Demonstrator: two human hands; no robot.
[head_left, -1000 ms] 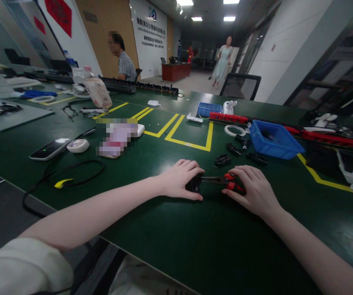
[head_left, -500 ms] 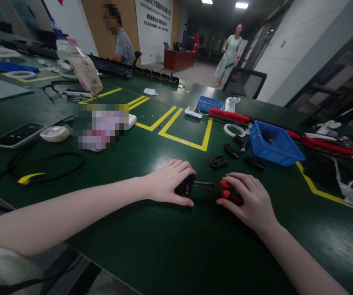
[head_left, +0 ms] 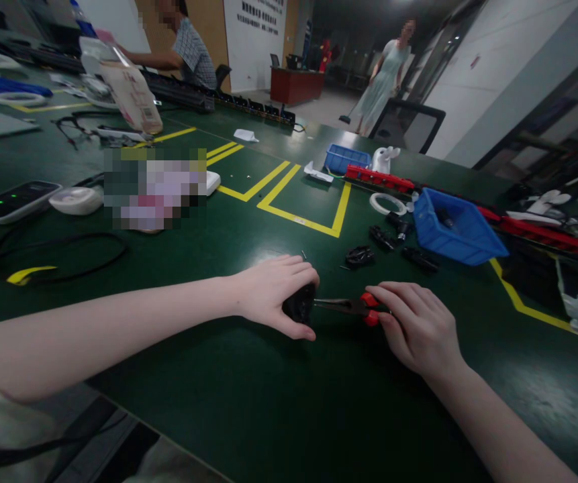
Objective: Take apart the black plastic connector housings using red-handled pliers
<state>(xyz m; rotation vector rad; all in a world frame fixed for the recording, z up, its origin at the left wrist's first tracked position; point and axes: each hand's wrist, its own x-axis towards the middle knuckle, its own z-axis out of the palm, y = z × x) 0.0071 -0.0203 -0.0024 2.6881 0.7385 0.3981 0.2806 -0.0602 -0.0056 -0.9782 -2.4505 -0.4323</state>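
Note:
My left hand (head_left: 274, 294) is closed over a small black part (head_left: 299, 304) and presses it against the green table (head_left: 289, 402). My right hand (head_left: 417, 325) grips the red handles of a pair of pliers (head_left: 352, 306). The dark jaws of the pliers point left and reach the black part. Both hands rest on the table, close together, near its middle. Just beyond them lie three loose black parts (head_left: 360, 255).
A blue bin (head_left: 457, 228) stands at the right, with red strips (head_left: 379, 178) and a second blue bin (head_left: 345, 159) behind it. A black cable (head_left: 67, 258), a phone (head_left: 9, 200) and a white puck (head_left: 74, 199) lie at the left. One person sits far left; another walks at the back.
My view has dipped and drifted right. My right hand has slid back along the plier handles, showing more of the jaws. My left hand stays on the black part. The far person has stepped closer.

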